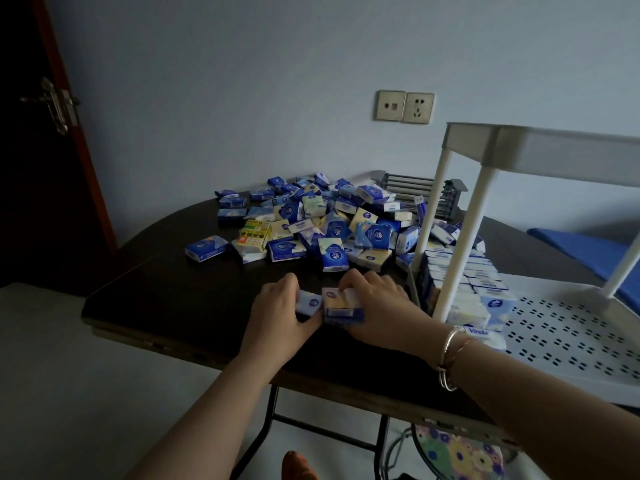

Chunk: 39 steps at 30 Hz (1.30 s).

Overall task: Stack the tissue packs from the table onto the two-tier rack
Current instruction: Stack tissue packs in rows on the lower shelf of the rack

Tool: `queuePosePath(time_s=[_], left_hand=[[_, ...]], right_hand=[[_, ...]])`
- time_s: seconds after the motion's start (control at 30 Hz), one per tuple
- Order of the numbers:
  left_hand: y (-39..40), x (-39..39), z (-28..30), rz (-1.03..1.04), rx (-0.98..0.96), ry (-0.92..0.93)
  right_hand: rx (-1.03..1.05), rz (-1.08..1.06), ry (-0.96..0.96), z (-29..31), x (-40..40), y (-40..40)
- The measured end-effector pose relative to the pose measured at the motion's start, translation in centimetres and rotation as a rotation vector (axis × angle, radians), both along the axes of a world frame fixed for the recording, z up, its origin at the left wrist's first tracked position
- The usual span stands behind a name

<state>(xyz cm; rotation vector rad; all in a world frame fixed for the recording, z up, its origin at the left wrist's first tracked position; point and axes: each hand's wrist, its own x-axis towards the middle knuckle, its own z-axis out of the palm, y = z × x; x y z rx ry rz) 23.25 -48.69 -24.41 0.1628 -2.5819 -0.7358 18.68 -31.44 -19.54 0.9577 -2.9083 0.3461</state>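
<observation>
Both hands work at the near edge of the dark table (166, 306). Left hand (277, 311) curls its fingers and thumb around a small blue tissue pack (309, 304), which tilts up off the tabletop. Just beside it, the right hand (375, 306) closes its fingers over a short stack of packs (341, 306), long sides running left to right. Behind them lies the loose pile of packs (325, 223). Further right, the white rack (568, 323) carries upright packs in rows (460, 282) on its lower tier.

Blue tissue packs (318, 220) heaped beside the white rack (561, 327).
</observation>
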Motion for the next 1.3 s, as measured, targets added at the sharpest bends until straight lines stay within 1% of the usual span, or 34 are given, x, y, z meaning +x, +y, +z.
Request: queuePosePath(time_s=[0.07,0.13,0.23,0.33,0.4,0.47,0.6,0.63,0.67,0.73,0.8,0.87,1.0,1.13,1.17,1.23,1.3], left_hand=[[0.0,-0.2,0.0,0.029,-0.1,-0.008],[0.1,-0.5,-0.1,0.026,-0.186,-0.096],[-0.2,-0.5,0.2,-0.05,-0.259,-0.256],[-0.7,-0.3,1.5,-0.144,-0.233,-0.435],[-1.0,0.0,2.4,-0.193,-0.252,-0.523],[-1.2,0.2,3.1,-0.24,-0.288,-0.538],[-0.9,0.8,3.6,-0.216,-0.353,-0.404],[-0.8,1.0,3.5,-0.212,-0.317,-0.376],[-0.7,1.2,3.4,-0.211,-0.234,-0.357],[-0.5,1.8,3.2,-0.21,0.038,-0.329],[0.2,2.6,3.4,-0.208,0.306,-0.292],[1.1,3.3,3.7,-0.175,0.511,-0.278],[2.6,3.7,3.7,-0.083,0.959,-0.27],[4.1,4.2,4.1,0.046,1.137,-0.223],[4.6,4.4,4.5,0.06,1.17,-0.204],[5.7,5.0,5.4,0.064,1.171,-0.188],[7.5,5.8,6.6,0.021,1.183,-0.166]], right_hand=[[0.038,-0.031,0.107,0.2,0.1,0.4],[0.082,-0.05,0.123,0.0,0.0,0.6],[0.122,-0.057,-0.011,-0.1,-0.2,0.8],[0.083,-0.044,-0.095,0.0,-0.4,0.4],[0.09,-0.019,-0.126,0.2,-0.8,0.0],[0.102,0.007,-0.157,0.6,-1.1,-0.3],[0.215,-0.022,-0.164,1.2,-1.5,-0.2],[0.249,-0.036,-0.169,1.2,-1.5,-0.1],[0.287,-0.042,-0.176,1.3,-1.4,-0.1],[0.341,-0.03,-0.196,1.7,-0.8,0.0],[0.329,-0.033,-0.223,2.0,0.2,0.3],[0.242,-0.081,-0.258,1.6,1.3,0.8],[-0.092,-0.183,-0.294,0.2,3.5,1.2],[-0.343,-0.211,-0.311,0.2,5.4,2.0],[-0.434,-0.213,-0.328,0.5,5.9,2.4],[-0.679,-0.186,-0.399,1.4,7.0,3.4],[-0.898,-0.127,-0.466,2.8,8.2,4.8]])
